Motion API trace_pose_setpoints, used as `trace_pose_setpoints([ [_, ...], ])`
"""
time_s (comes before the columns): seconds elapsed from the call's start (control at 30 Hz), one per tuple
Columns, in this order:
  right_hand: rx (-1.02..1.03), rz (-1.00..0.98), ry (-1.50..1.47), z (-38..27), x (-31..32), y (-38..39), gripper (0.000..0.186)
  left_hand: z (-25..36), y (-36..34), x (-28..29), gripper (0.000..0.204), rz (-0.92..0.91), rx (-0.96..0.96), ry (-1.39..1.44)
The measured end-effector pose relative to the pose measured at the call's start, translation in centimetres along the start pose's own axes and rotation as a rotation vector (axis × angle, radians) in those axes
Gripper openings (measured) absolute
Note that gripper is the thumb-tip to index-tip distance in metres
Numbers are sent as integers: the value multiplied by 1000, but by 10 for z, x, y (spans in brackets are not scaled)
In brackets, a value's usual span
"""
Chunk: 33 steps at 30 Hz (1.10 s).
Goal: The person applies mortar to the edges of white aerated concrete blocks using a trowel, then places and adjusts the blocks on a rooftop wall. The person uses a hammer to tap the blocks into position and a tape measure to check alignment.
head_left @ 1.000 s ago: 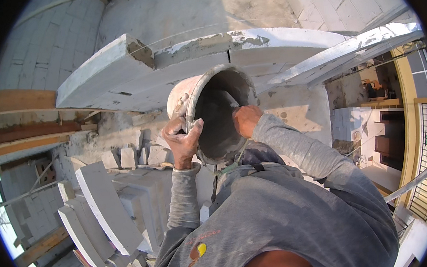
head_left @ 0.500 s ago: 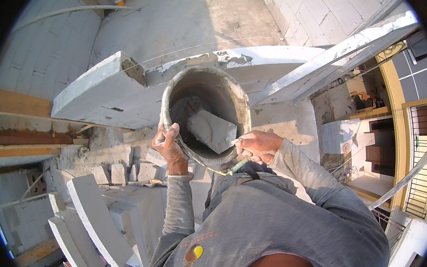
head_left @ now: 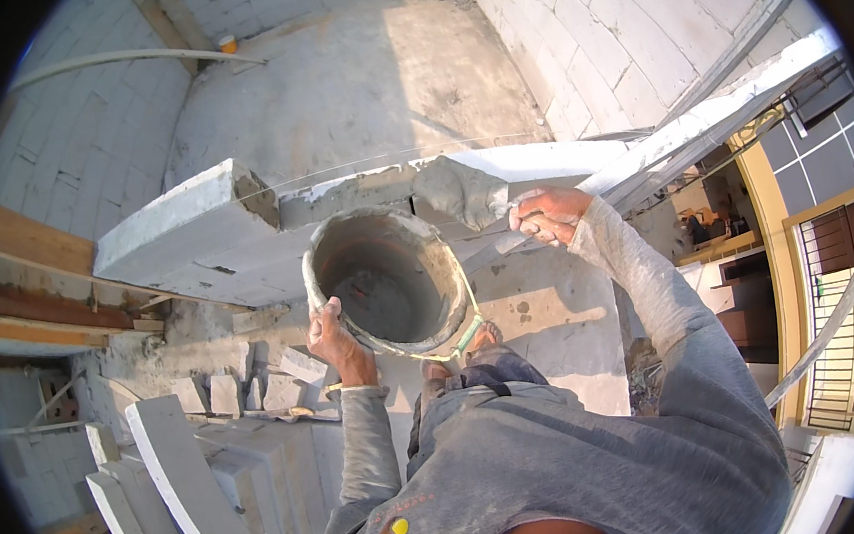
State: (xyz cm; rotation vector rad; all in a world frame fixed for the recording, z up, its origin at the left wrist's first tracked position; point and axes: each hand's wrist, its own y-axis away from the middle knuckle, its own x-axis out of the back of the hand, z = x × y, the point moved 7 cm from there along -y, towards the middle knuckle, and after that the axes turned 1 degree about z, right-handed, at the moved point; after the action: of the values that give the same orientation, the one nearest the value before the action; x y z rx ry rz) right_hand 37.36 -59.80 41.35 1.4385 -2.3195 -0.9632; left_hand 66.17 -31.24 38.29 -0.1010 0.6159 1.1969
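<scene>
My left hand (head_left: pixel 341 346) grips the near left rim of a mortar-caked bucket (head_left: pixel 439 271), its fingers closed over the edge. The bucket is tilted so I see into it; grey mortar (head_left: pixel 374 291) coats its inside. A cord handle with a green grip (head_left: pixel 468 335) hangs at its near right side. My right hand (head_left: pixel 548 215) is closed round the handle end of a trowel (head_left: pixel 482 202). Wet mortar covers the blade, which rests on or just above the top of a pale block wall (head_left: pixel 559 160). Grey mortar also lies along the wall top to the left.
A raised block (head_left: pixel 177 216) stands on the wall's left end, with a thin string line running from it. Cut block pieces (head_left: pixel 224 395) and stacked blocks (head_left: pixel 188 477) are at lower left. A pale beam (head_left: pixel 706 109) slants at right. My bare feet (head_left: pixel 486 335) stand below the bucket.
My right hand has lifted the trowel out of the bucket and carried it up and right to the wall top, now with mortar on it. The left hand still holds the bucket.
</scene>
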Motion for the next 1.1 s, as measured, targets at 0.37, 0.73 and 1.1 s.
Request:
trace_pose_setpoints([
  [0.37, 45, 563, 1628, -56, 63, -52, 25, -19, 17, 26, 30, 197, -31, -42],
  [0.73, -15, 828, 1585, -49, 64, -17, 19, -1, 28, 76, 39, 313, -59, -22],
  [1.1, -205, 781, 154, 2, 48, -30, 31, 48, -38, 142, 48, 375, -26, -99],
])
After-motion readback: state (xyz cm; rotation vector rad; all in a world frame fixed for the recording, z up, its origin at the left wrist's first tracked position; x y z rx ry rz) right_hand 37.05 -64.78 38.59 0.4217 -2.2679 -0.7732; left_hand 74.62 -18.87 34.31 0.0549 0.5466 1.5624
